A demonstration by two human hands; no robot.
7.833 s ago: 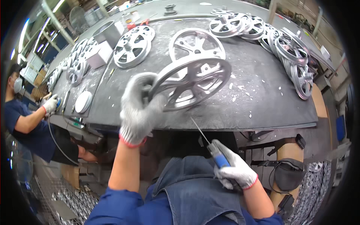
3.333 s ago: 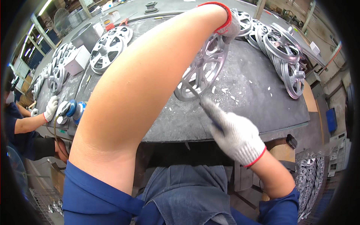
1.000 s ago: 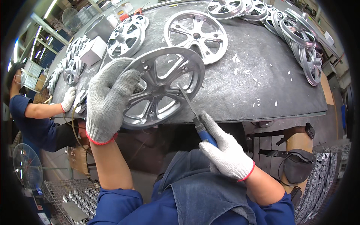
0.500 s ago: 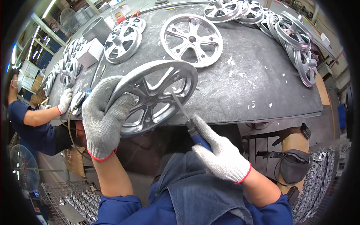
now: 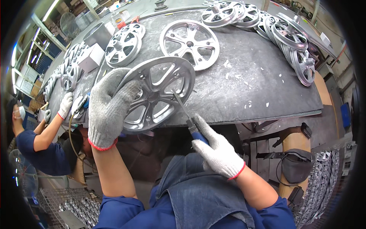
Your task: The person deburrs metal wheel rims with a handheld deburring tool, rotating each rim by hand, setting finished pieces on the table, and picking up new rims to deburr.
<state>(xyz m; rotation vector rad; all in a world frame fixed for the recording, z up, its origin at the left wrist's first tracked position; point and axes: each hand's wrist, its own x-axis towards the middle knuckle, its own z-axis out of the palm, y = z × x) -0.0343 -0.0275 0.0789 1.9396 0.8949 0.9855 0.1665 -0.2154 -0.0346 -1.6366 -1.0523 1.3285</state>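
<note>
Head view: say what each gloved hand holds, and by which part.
Left hand grips the silver spoked metal wheel by its left rim. Right hand holds the thin blue-handled metal hand tool by its handle.

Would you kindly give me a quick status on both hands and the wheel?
Left hand gripping wheel rim, tilted on bench edge. Right hand holding file, tip on a spoke. Metal chips beyond, nothing blocking.

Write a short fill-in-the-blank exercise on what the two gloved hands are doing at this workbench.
1. The left hand grips the rim of a metal ____ tilted at the bench edge.
2. The right hand holds a tool with a ____ handle.
3. The tool's tip pokes between the wheel's ____.
4. Both hands wear knit ____.

Missing words: wheel; blue; spokes; gloves
</note>
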